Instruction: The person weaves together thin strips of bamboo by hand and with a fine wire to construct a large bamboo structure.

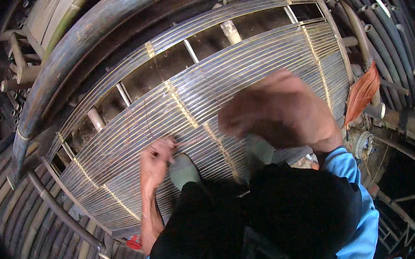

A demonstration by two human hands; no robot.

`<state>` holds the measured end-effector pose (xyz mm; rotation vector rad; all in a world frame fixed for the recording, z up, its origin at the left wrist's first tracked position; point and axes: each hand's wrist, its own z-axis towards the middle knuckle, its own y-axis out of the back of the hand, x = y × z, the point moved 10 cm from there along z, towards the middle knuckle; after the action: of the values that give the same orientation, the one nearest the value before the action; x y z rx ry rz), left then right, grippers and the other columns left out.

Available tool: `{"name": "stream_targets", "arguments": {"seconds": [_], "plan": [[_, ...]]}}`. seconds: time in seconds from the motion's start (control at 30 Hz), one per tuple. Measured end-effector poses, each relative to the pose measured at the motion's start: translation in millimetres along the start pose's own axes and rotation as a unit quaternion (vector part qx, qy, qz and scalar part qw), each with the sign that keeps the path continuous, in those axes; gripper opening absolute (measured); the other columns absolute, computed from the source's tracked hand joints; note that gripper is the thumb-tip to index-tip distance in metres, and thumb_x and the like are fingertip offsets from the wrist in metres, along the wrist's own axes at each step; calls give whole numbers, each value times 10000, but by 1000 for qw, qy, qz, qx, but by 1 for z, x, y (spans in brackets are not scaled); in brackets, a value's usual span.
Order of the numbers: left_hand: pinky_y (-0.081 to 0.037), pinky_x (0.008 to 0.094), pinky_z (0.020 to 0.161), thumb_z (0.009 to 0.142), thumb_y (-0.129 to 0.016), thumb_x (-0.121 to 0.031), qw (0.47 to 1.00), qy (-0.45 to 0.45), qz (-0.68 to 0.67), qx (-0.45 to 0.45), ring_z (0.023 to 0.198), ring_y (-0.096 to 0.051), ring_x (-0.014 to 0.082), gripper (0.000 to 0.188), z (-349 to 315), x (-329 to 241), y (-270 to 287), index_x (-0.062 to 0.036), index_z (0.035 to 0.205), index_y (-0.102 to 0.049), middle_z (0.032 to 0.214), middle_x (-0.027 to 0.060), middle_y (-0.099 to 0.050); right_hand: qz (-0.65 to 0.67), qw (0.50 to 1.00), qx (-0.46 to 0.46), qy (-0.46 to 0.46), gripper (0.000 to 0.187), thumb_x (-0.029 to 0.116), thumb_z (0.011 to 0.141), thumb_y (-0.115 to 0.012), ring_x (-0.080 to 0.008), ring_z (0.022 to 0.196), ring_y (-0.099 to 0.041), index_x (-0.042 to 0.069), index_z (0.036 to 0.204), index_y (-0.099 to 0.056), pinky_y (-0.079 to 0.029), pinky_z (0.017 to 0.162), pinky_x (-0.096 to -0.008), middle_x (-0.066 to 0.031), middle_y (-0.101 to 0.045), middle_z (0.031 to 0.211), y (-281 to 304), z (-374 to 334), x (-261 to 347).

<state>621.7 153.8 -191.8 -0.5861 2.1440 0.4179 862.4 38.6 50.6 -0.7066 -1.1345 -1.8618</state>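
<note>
My left hand is closed, its fingers curled together low over a wide panel of thin bamboo slats. A faint reddish string runs across the slats beside those fingers; whether they pinch it, I cannot tell. To the right, my right hand is raised over the panel and smeared by motion, so its fingers and anything in them are hidden. Pale crosswise bands show at intervals along the slats. Both my feet, in grey-green coverings, are on the panel between the hands.
A thick bamboo pole curves along the far side. Gaps cross the panel's far part, with short struts in them. An orange-red fibre bundle hangs at the right edge. Stacked bamboo poles lie left, and more stand right.
</note>
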Motion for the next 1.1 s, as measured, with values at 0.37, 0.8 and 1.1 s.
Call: {"name": "stream_targets", "arguments": {"seconds": [0.37, 0.8, 1.1], "plan": [[-359, 427, 1104, 868, -621, -365, 956, -285, 14, 75, 1210, -590, 321, 668, -8, -238, -49, 90, 1348, -526, 1275, 217, -631, 165, 976, 114, 88, 101, 127, 935, -590, -213, 701, -689, 40, 940, -641, -575, 658, -308, -75, -678, 810, -56, 48, 22], [-560, 472, 713, 788, -710, -179, 819, -202, 505, -183, 719, -694, 400, 170, 160, -141, -13, -38, 864, -767, 817, 224, -711, -134, 909, 75, -388, 266, 213, 950, -638, -284, 1004, -688, 60, 1159, -697, -528, 887, -394, -169, -726, 1064, -25, -32, -305], [-541, 441, 764, 862, -626, -228, 941, -118, 314, -47, 807, -698, 409, 258, 259, -89, -80, 4, 884, -734, 837, 277, -688, -84, 875, 239, -413, 299, 161, 862, -588, -397, 900, -687, 51, 1121, -690, -523, 815, -450, -227, -715, 963, -92, -39, -367]]}}
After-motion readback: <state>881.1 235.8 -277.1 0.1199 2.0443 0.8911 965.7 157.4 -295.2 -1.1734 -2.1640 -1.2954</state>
